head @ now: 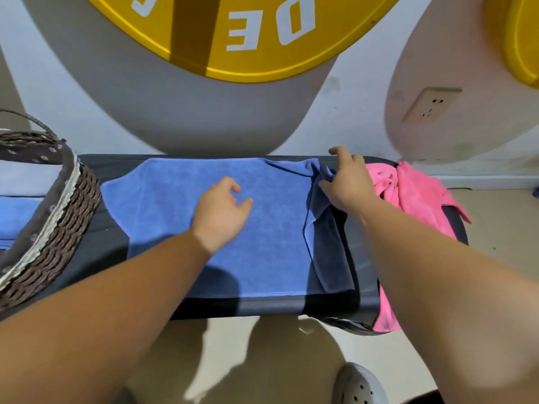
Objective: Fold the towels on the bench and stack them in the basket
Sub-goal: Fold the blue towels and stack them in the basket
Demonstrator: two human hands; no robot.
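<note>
Head view; which step?
— Folding: blue towel [262, 228] flat on bench [102, 252]; right hand [350, 185] pinches its right edge, left hand [221, 211] loosely open over its middle; next, likely carry edge leftward — basket [67, 205] sits left.

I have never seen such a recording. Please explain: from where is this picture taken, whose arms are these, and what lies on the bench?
There is no machine here: a person wears a camera on the head, so this single picture looks down along their own two bare arms. A blue terry towel lies spread on a dark padded bench. The left hand is over its middle with relaxed fingers and holds nothing. The right hand pinches the towel's right edge, which is partly turned over. Beyond it a crumpled pink towel lies on the bench's right end. At left stands a brown woven basket with folded towels already inside.
</note>
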